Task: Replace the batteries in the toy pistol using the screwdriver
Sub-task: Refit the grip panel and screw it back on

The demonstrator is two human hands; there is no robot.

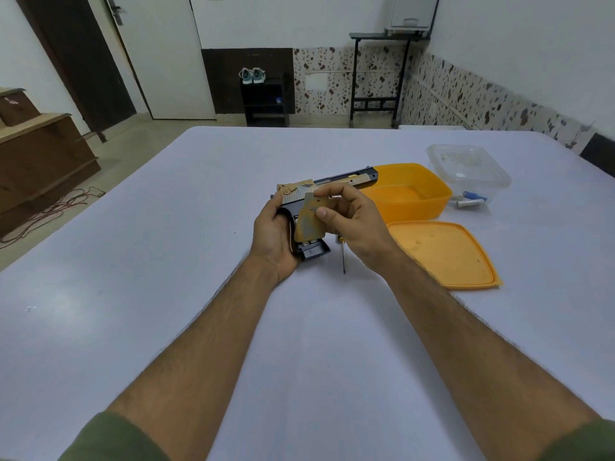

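Observation:
The toy pistol point(336, 181), black with gold trim, is held above the white table, barrel pointing right. My left hand point(274, 236) wraps around the back of its grip. My right hand point(349, 224) pinches the worn gold grip cover point(309, 221) between thumb and forefinger, against the side of the grip. The screwdriver point(342, 257) lies on the table just under my right hand, its thin shaft pointing toward me and its handle mostly hidden. Two batteries point(471, 199) lie beside the clear container at the right.
An orange tub point(422, 181) stands right of the pistol, with its orange lid point(442, 254) flat on the table in front of it. A clear plastic container point(472, 164) sits further right. The white table point(199, 294) stretches wide to the left and toward me.

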